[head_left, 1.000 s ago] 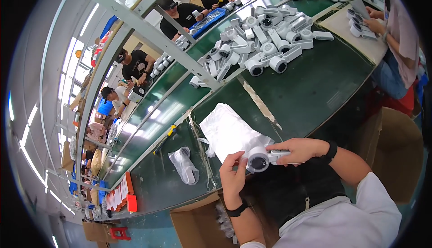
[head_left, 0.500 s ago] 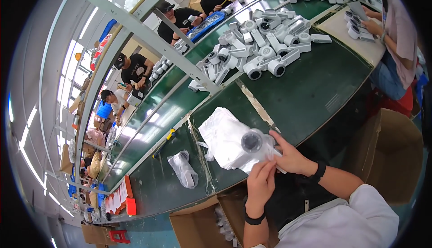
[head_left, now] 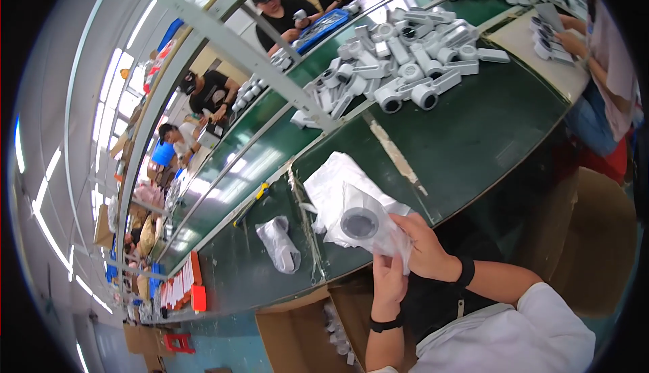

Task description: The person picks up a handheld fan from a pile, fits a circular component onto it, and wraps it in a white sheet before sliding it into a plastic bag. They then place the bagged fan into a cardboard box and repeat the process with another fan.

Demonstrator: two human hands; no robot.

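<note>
Both hands hold a white device with a round, grey-faced head (head_left: pixel 359 223) inside a clear plastic bag. My left hand (head_left: pixel 390 285) grips the bag's near end from below, fingers closed. My right hand (head_left: pixel 427 248) pinches the bag's right side, its thumb and fingers round the lower part. Behind the device, a stack of thin white plastic bags (head_left: pixel 331 175) lies on the green table (head_left: pixel 466 143). Left of the stack rests another bagged white device (head_left: pixel 277 244). The device's handle is mostly hidden by the bag and my fingers.
A big heap of white devices (head_left: pixel 405 55) covers the far table. A yellow-and-black cutter (head_left: pixel 251 204) lies beyond the bagged device. Cardboard boxes stand below the front edge (head_left: pixel 297 336) and at right (head_left: pixel 595 238). A metal frame (head_left: pixel 270 68) crosses at left. Several co-workers sit around.
The bagged device has moved slightly left and down, with its round head tipped lower. My right hand has shifted down along the bag, and more of the bag now covers the device.
</note>
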